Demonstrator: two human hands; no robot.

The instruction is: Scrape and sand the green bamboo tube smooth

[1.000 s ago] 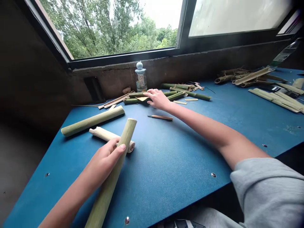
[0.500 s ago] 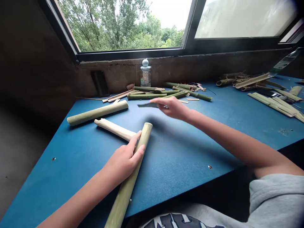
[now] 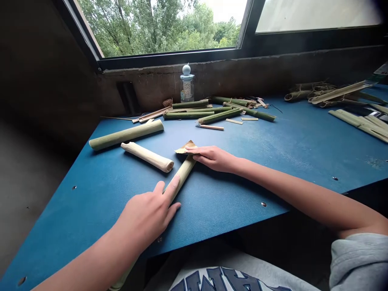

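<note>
Two cut pieces of bamboo lie toward the left of the blue worktop [image 3: 66, 226]: a green bamboo tube [image 3: 126, 134] nearer the wall and, just below it, a peeled pale bamboo piece [image 3: 148, 157]. My left hand [image 3: 145, 216] comes next, low on the worktop, open with its fingers [image 3: 168, 194] spread. The index finger lies along a long green bamboo stick [image 3: 182, 176] without wrapping around it. That stick lies slanted across the worktop, its lower part passing under my left hand and its top end under a folded tan sheet [image 3: 184, 148]. My right hand [image 3: 215, 158] reaches in from the right, its fingers held together and pressing that sheet against the stick's top end. Beyond my hands, a glass jar with a blue lid [image 3: 187, 83] stands by the wall, above a heap of green bamboo lengths [image 3: 188, 115]. A small wooden-handled knife [image 3: 209, 127] lies to the right of the heap, with a few pale bamboo slivers [image 3: 234, 121] beside it. Far right, curled bamboo strips [image 3: 315, 93] and flat split bamboo [image 3: 360, 125] lie in loose piles. My grey sleeve [image 3: 359, 262] shows at the lower right.
</note>
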